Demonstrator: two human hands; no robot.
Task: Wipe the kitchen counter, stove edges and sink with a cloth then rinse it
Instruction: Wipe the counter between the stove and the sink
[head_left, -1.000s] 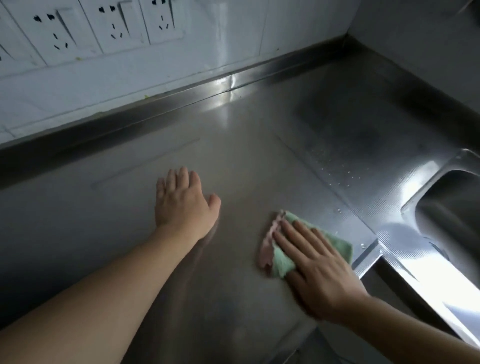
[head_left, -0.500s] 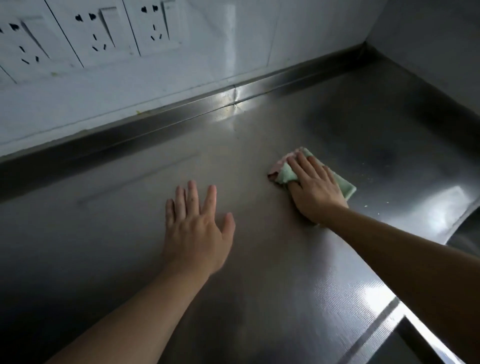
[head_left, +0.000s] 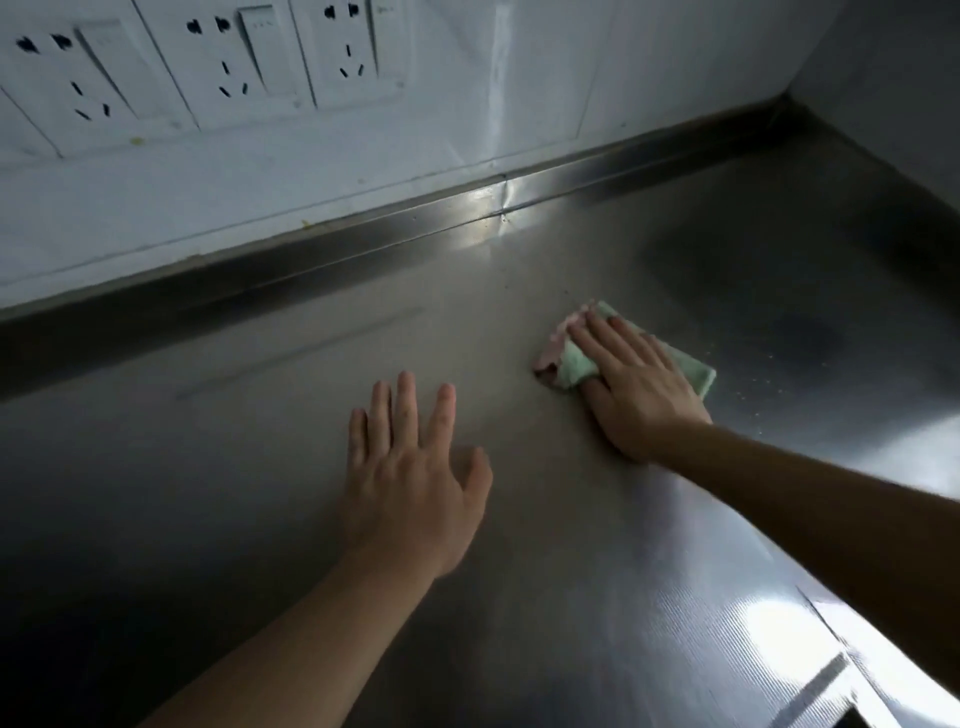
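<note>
Head view looks down on a right hand (head_left: 636, 387) pressed flat, fingers stretched out and close together, on top of a folded cloth (head_left: 576, 364). That cloth is pale green with a pink edge showing at its left end; it lies under the fingers and palm, with its left end and a right corner poking out past the hand on either side. It rests directly on the counter (head_left: 519, 597), in the middle-right part of the surface, well short of the back upstand.

To the left and nearer the camera, the left hand (head_left: 415, 478) lies palm down on the bare metal, fingers spread wide and holding nothing. Both forearms are bare and reach in from the lower edge.

Around the hands the counter is brushed stainless steel, dim over most of its width, with a bright glare patch at the lower right and small specks or droplets scattered to the right of the cloth. A raised steel upstand (head_left: 415, 223) runs along the back, meeting a white wall (head_left: 363, 161). Three white wall sockets (head_left: 228, 62) sit in a row at the upper left. At the far right a second wall forms a corner.
</note>
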